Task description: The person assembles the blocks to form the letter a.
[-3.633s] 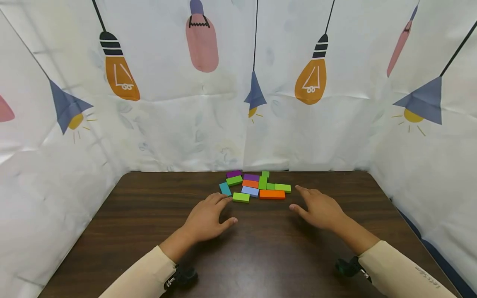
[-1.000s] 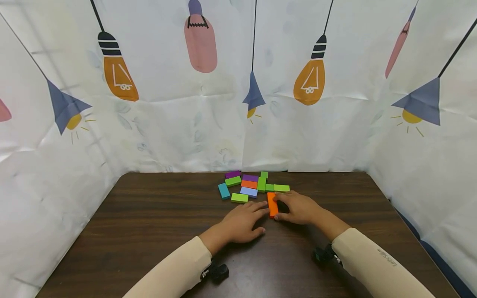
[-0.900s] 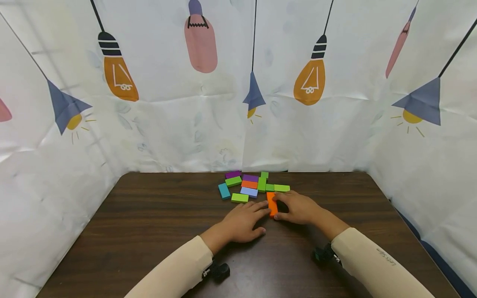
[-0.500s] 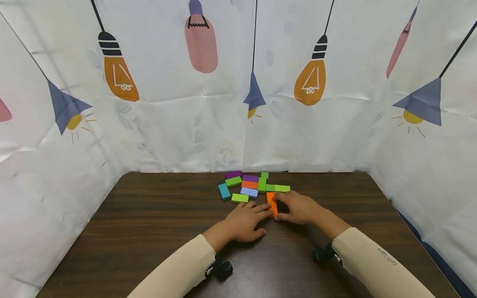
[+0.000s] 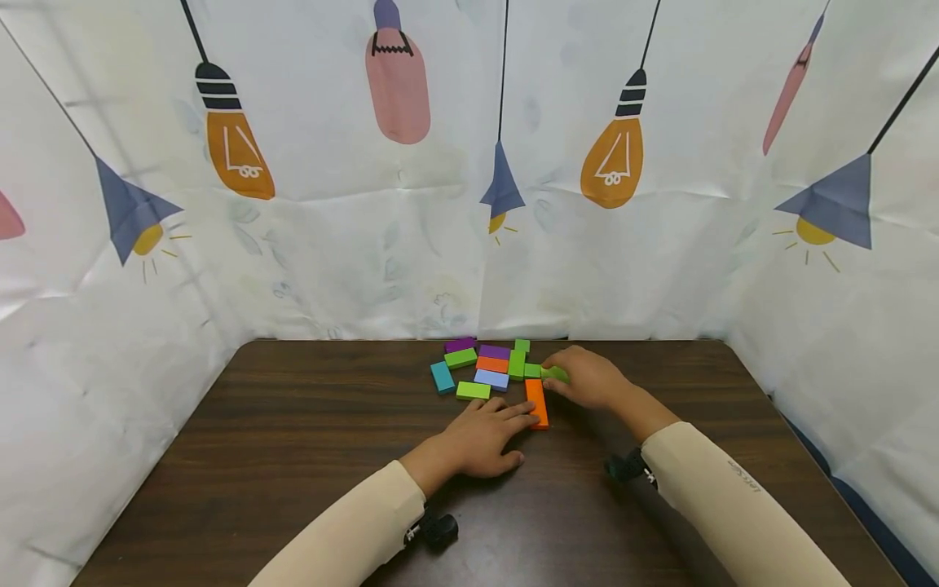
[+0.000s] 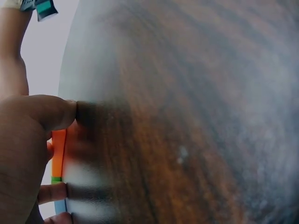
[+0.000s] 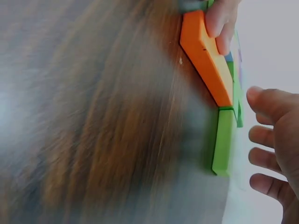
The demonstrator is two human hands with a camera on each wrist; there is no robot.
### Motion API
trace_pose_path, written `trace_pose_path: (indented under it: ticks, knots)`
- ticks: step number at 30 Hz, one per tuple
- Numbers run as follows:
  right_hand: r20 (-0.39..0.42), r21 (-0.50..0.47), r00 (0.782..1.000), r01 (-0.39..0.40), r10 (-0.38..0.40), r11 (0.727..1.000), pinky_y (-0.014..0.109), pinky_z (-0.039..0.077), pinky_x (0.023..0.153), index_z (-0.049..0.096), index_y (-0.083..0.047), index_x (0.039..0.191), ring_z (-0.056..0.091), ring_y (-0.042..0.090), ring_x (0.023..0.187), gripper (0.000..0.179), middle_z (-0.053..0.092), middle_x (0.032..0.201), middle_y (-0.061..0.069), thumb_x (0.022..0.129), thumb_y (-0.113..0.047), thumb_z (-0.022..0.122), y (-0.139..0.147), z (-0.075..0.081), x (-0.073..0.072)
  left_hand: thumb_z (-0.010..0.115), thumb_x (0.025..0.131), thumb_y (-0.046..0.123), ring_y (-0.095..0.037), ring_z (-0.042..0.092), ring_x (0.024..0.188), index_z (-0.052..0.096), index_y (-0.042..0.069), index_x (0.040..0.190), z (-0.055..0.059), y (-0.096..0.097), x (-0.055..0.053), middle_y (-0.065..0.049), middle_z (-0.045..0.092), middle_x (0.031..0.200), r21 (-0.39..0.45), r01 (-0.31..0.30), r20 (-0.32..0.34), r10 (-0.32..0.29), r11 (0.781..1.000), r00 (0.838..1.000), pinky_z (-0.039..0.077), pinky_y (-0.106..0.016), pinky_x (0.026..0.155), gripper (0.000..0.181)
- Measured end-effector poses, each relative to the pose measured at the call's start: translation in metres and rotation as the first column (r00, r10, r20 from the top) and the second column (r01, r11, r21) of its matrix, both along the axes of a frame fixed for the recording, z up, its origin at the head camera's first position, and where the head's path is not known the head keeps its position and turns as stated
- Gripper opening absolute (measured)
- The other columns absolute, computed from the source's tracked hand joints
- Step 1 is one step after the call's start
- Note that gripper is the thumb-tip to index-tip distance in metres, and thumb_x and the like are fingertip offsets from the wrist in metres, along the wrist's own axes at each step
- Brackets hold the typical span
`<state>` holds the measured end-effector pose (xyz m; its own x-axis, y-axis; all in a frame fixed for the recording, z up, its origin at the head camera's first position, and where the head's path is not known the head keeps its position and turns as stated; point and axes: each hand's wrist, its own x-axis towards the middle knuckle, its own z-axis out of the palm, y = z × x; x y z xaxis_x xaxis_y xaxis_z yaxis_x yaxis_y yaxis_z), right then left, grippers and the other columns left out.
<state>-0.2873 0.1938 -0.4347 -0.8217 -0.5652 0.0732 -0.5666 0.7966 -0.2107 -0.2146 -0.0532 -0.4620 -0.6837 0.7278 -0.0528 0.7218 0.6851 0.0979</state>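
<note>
An orange block (image 5: pixel 536 403) lies lengthwise toward me on the dark wooden table. My left hand (image 5: pixel 480 440) rests index and middle fingertips on its top, fingers fairly straight; the right wrist view shows those fingertips (image 7: pixel 219 23) on the orange block too. Just behind it lies a light green block (image 5: pixel 557 374), with my right hand (image 5: pixel 590 379) over its right part. In the right wrist view that green block (image 7: pixel 224 142) sits apart from the right hand (image 7: pixel 280 140), whose thumb and fingers are spread with nothing between them. The left wrist view shows mostly tabletop beyond the left thumb (image 6: pixel 56 112).
Other blocks lie flat in a cluster at the back: purple (image 5: pixel 495 352), red-orange (image 5: pixel 492 364), pale blue (image 5: pixel 491 380), teal (image 5: pixel 443 377) and several greens, such as one near the left fingers (image 5: pixel 473 391). A patterned white cloth (image 5: pixel 352 244) hangs behind the table (image 5: pixel 308 424).
The orange block was turned from crosswise to lengthwise and drawn nearer. The left hand came right and settled its fingers on it. The right hand has let go of it and moved back to the green block.
</note>
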Motion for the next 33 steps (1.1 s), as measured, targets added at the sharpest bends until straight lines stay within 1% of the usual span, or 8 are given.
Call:
trace_pose_path:
  ticks: [2, 7, 12, 18, 23, 29, 31, 33]
  knots:
    - [0.003, -0.002, 1.0, -0.007, 0.007, 1.0, 0.054, 0.048, 0.1, 0.071, -0.009, 0.127, 0.059, 0.034, 0.122, 0.036, 0.068, 0.125, 0.008, 0.1, -0.033, 0.069, -0.003, -0.001, -0.005, 0.058, 0.101, 0.05, -0.023, 0.04, 0.14, 0.037, 0.031, 0.16, 0.0, 0.0, 0.0, 0.009, 0.031, 0.165, 0.002, 0.002, -0.001, -0.002, 1.0, 1.0, 0.035, -0.051, 0.112, 0.066]
    - [0.036, -0.004, 0.999, -0.002, 0.002, 1.0, 0.05, 0.048, 0.101, 0.071, -0.01, 0.126, 0.062, 0.03, 0.118, 0.033, 0.069, 0.124, 0.006, 0.101, -0.03, 0.068, -0.011, -0.005, -0.016, 0.056, 0.102, 0.051, -0.021, 0.04, 0.139, 0.034, 0.03, 0.162, 0.0, 0.0, 0.001, 0.01, 0.028, 0.166, -0.009, -0.003, 0.012, 0.003, 1.0, 1.0, 0.034, -0.05, 0.113, 0.067]
    - [0.073, -0.001, 0.997, 0.017, -0.017, 1.0, 0.05, 0.049, 0.1, 0.072, -0.011, 0.126, 0.063, 0.029, 0.117, 0.031, 0.069, 0.125, 0.006, 0.101, -0.028, 0.068, -0.015, -0.008, -0.024, 0.055, 0.102, 0.05, -0.021, 0.04, 0.14, 0.033, 0.03, 0.162, 0.001, 0.0, 0.001, 0.011, 0.027, 0.166, -0.017, -0.013, 0.027, 0.014, 1.0, 1.0, 0.033, -0.051, 0.114, 0.067]
    - [0.094, 0.026, 0.995, 0.029, -0.031, 0.999, 0.05, 0.049, 0.1, 0.072, -0.012, 0.126, 0.063, 0.03, 0.116, 0.03, 0.069, 0.126, 0.005, 0.101, -0.028, 0.067, -0.02, -0.009, -0.03, 0.055, 0.102, 0.051, -0.021, 0.04, 0.139, 0.033, 0.03, 0.162, -0.001, -0.001, 0.001, 0.01, 0.027, 0.166, -0.009, -0.004, 0.018, 0.004, 1.0, 1.0, 0.034, -0.051, 0.113, 0.067]
    - [0.112, 0.052, 0.992, 0.045, -0.05, 0.998, 0.048, 0.05, 0.099, 0.073, -0.014, 0.125, 0.064, 0.028, 0.115, 0.03, 0.069, 0.125, 0.003, 0.101, -0.03, 0.067, -0.022, -0.008, -0.032, 0.054, 0.103, 0.051, -0.02, 0.039, 0.141, 0.031, 0.031, 0.163, -0.002, -0.002, 0.001, 0.011, 0.026, 0.167, -0.006, -0.007, 0.025, 0.007, 1.0, 1.0, 0.033, -0.052, 0.114, 0.067]
    - [0.108, 0.063, 0.993, 0.033, -0.04, 0.997, 0.049, 0.051, 0.097, 0.074, -0.014, 0.124, 0.065, 0.028, 0.113, 0.03, 0.07, 0.123, 0.004, 0.101, -0.03, 0.068, -0.023, -0.005, -0.033, 0.053, 0.103, 0.051, -0.02, 0.038, 0.141, 0.03, 0.031, 0.163, -0.001, -0.003, 0.002, 0.011, 0.024, 0.167, -0.002, -0.008, 0.029, 0.008, 1.0, 1.0, 0.033, -0.052, 0.113, 0.067]
    - [0.084, 0.08, 0.996, 0.021, -0.028, 0.997, 0.049, 0.051, 0.097, 0.074, -0.015, 0.124, 0.064, 0.028, 0.113, 0.03, 0.07, 0.123, 0.003, 0.101, -0.032, 0.068, -0.023, -0.006, -0.034, 0.053, 0.103, 0.051, -0.02, 0.038, 0.142, 0.03, 0.031, 0.163, -0.001, -0.003, 0.002, 0.012, 0.024, 0.167, -0.004, -0.01, 0.032, 0.011, 1.0, 0.999, 0.032, -0.052, 0.114, 0.067]
    - [0.041, 0.096, 0.999, 0.003, -0.007, 0.995, 0.049, 0.052, 0.095, 0.075, -0.016, 0.122, 0.064, 0.028, 0.111, 0.029, 0.07, 0.121, 0.002, 0.101, -0.033, 0.068, -0.022, -0.007, -0.034, 0.053, 0.103, 0.051, -0.02, 0.038, 0.141, 0.03, 0.031, 0.163, -0.001, -0.003, 0.002, 0.012, 0.024, 0.167, -0.007, -0.012, 0.03, 0.012, 1.0, 0.999, 0.032, -0.051, 0.114, 0.067]
